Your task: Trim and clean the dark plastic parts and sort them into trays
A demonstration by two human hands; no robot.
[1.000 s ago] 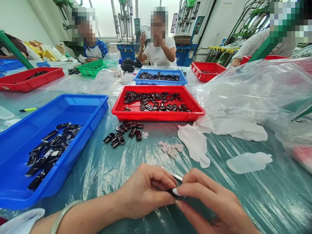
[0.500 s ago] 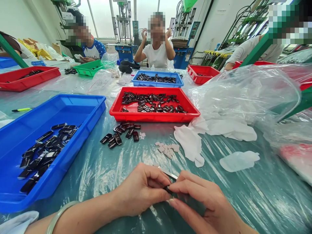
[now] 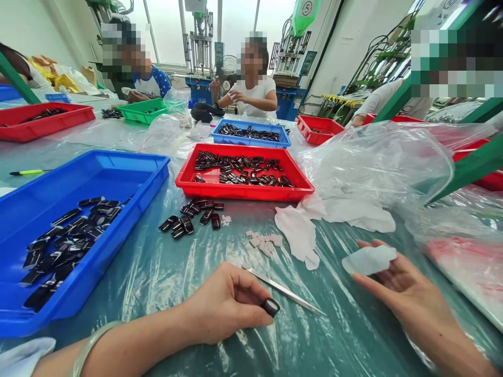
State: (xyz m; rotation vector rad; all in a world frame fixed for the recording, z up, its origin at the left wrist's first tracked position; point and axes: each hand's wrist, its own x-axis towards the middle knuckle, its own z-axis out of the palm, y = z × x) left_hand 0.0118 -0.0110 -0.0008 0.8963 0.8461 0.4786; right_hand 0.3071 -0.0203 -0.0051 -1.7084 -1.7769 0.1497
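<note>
Here, head view: I look down at a green table under clear plastic sheeting (image 3: 153, 285).
Left hand (image 3: 220, 306): thumb and fingertips pinch one glossy dark piece (image 3: 270, 307), its whitish face showing.
Dark piece: at the left fingertips, low above the sheeting, just beside the tweezers (image 3: 285, 289).
Tweezers: lying between the hands, slanting toward the near right.
Right hand (image 3: 412, 293): thumb and fingers spread around a pale translucent bottle (image 3: 367, 261); whether they press on it I cannot tell.
Pinkish chips (image 3: 265, 242): a small pile beyond the tweezers, left of a crumpled white cloth (image 3: 296, 233).
Loose dark pieces (image 3: 184, 224): heaped on the sheeting near the red tray (image 3: 243, 192).
Red tray: straight ahead, holding many similar pieces.
Blue tray (image 3: 129, 225): at the left, more pieces gathered inside.
Co-worker in white (image 3: 255, 98): across the table, both hands raised.
</note>
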